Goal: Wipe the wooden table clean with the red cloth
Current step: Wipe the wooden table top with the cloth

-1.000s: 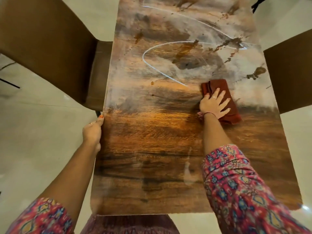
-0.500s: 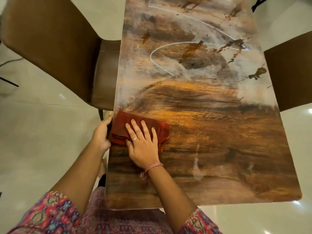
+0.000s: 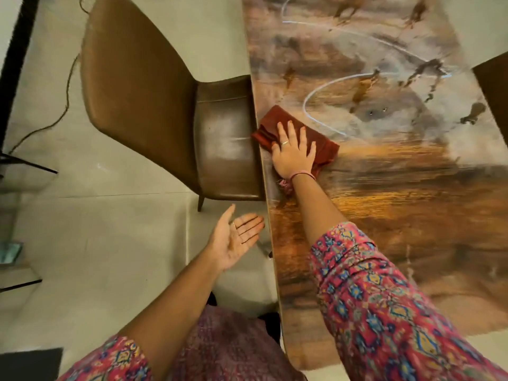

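The wooden tabletop (image 3: 398,204) runs long and narrow away from the viewer, its grain dark brown near the person and glowing orange across the middle. The far half is hazy with a pale grey film, crossed by thin white curved streaks (image 3: 310,105) and dotted with dark brown splatters (image 3: 472,112). The red cloth (image 3: 277,125) lies folded at the left edge of the tabletop, one corner hanging just over the rim beside the chair. The right hand (image 3: 292,155) lies flat on the cloth, fingers straight and spread, pressing it down without curling round it; a ring shows on one finger and a pink band on the wrist. The left hand (image 3: 236,237) is held off the tabletop, just beside its left edge, palm up, fingers straight and relaxed, holding nothing. Both arms wear patterned pink sleeves (image 3: 384,312).

A brown leather chair (image 3: 154,105) is pushed in at the left side, its seat touching the table edge. Another brown chair (image 3: 494,86) shows at the right. The floor (image 3: 96,243) is pale, glossy tile, with a thin cable (image 3: 66,86) trailing across it at the far left.
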A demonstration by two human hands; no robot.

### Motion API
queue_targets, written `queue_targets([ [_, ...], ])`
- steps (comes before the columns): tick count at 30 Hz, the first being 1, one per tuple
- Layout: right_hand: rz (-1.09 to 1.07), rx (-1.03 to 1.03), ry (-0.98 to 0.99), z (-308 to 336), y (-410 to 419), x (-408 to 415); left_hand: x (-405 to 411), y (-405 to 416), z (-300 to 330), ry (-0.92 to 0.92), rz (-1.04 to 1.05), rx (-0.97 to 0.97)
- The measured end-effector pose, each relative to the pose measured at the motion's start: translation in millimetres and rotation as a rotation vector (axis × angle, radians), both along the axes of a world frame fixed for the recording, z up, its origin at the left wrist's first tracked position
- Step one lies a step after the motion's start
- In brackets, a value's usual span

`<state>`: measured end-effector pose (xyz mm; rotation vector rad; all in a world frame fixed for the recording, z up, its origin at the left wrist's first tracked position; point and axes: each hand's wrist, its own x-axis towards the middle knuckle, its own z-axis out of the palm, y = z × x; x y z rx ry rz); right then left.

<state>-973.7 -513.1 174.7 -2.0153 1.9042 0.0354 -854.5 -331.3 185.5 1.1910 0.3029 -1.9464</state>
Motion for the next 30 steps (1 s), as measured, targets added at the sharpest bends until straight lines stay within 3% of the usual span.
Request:
queue_targets([
  [5, 0.025, -0.112, 0.053, 1, 87, -2, 36, -17, -4, -0.015, -0.037, -0.013],
  [11, 0.014, -0.040, 0.049, 5, 243, -33, 56, -38, 2, -0.001, -0.054, -0.023],
  [14, -0.012, -0.003, 0.077, 4, 279, -43, 67, -47, 0, -0.001, -0.036, -0.008],
  [20, -0.121, 0.000, 0.051, 2, 235, -21, 77, -65, -5, -0.011, -0.045, 0.004],
  [30, -0.048, -0.083, 0.077, -3, 36, 31, 60, -143, -9, -0.068, -0.129, 0.035],
])
